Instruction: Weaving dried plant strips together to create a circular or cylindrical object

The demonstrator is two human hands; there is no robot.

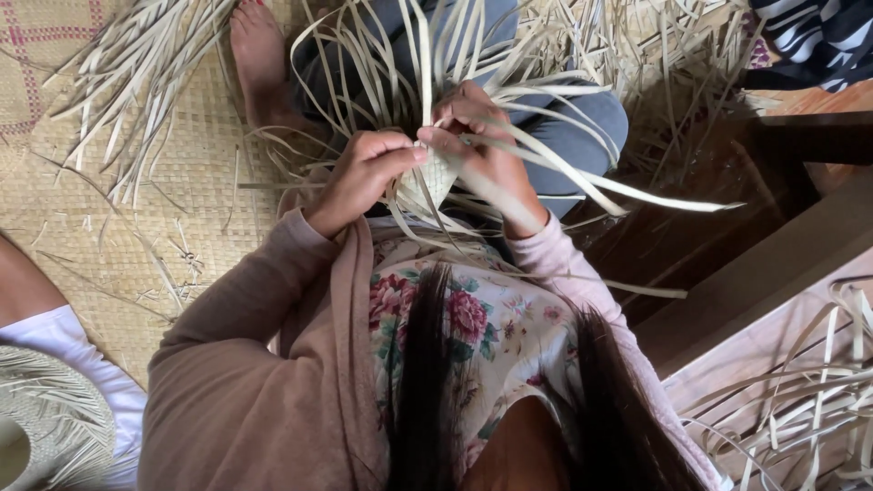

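Seated weaver with 2 hands at lap height: left hand [364, 177] pinches a pale strip against the small woven panel [435, 177], right hand [477, 136] grasps crossing strips [546, 155]; judged best practice is keeping each strip flat and tight above the woven floor mat [182, 182].

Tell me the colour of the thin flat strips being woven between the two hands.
The thin flat weaving strips are pale straw-beige, seen best in the head view.
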